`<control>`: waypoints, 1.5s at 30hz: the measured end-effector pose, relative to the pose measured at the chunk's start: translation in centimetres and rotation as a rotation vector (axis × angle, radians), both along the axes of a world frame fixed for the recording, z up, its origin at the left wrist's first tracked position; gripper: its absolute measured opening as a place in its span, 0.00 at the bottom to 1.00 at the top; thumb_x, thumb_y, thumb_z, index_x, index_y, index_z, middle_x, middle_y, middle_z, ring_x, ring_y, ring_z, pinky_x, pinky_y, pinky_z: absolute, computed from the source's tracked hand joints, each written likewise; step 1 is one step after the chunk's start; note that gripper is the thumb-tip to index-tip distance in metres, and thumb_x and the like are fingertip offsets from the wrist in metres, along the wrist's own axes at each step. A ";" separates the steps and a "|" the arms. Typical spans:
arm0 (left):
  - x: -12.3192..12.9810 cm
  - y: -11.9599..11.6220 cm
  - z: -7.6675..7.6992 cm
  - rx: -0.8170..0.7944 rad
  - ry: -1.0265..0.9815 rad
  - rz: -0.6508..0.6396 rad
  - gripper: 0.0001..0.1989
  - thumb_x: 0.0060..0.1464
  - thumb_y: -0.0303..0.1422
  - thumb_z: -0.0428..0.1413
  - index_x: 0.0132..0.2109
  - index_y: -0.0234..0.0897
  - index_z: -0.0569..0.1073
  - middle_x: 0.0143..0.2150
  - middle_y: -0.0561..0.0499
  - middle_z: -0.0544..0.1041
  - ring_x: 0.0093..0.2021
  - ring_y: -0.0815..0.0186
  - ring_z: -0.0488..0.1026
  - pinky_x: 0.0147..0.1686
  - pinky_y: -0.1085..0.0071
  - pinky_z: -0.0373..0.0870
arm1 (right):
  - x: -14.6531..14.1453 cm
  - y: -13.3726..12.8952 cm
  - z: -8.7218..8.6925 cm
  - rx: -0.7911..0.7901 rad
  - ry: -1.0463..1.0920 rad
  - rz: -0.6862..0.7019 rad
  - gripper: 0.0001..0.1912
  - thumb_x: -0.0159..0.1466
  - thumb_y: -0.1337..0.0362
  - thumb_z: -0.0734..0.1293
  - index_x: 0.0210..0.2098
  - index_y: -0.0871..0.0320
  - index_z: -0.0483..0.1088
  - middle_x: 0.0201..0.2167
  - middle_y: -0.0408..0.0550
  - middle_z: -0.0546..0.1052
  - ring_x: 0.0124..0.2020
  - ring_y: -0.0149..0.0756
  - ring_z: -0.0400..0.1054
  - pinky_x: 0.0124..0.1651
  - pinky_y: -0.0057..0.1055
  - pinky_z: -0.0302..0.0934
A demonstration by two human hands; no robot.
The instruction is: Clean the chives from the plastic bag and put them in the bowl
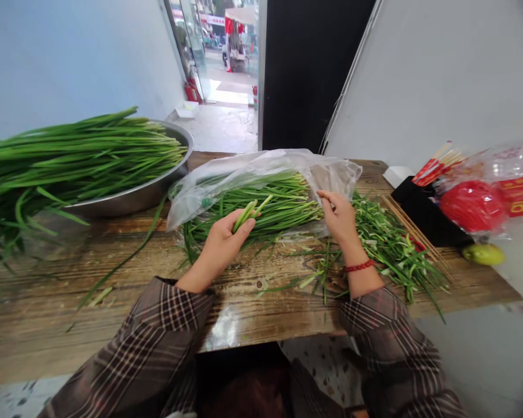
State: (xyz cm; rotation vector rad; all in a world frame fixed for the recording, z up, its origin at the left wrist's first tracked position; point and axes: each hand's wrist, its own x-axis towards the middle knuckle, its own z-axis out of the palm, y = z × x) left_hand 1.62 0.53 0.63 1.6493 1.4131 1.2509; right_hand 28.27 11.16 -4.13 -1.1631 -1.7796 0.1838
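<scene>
A few green stalks [249, 216] are held in my left hand [228, 235], between thumb and fingers, their pale ends pointing up and right. My right hand [339, 219], with a red bracelet at the wrist, is closed at the pale root ends of a bundle of green stalks [283, 203]; what its fingertips hold is too small to make out. The bundle lies partly under a clear plastic bag [244, 168]. To the right of my right hand spreads a loose pile of trimmed leaves [387, 247].
A metal basin [157, 188] heaped with long green stalks [87, 154] stands at the left. On the right are a black box [427, 212], red packaging [473, 206], thin wooden sticks [412, 232] and a yellow-green fruit [483, 254]. Scraps lie on the wooden table [135, 313].
</scene>
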 end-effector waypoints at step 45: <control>2.0 -0.6 -0.6 -0.157 0.103 -0.194 0.22 0.63 0.47 0.46 0.26 0.36 0.66 0.20 0.56 0.69 0.17 0.74 0.64 0.23 0.76 0.61 | -6.5 -6.6 3.0 -0.439 0.511 0.563 0.16 0.59 0.54 0.71 0.43 0.54 0.69 0.31 0.43 0.77 0.32 0.32 0.71 0.36 0.30 0.67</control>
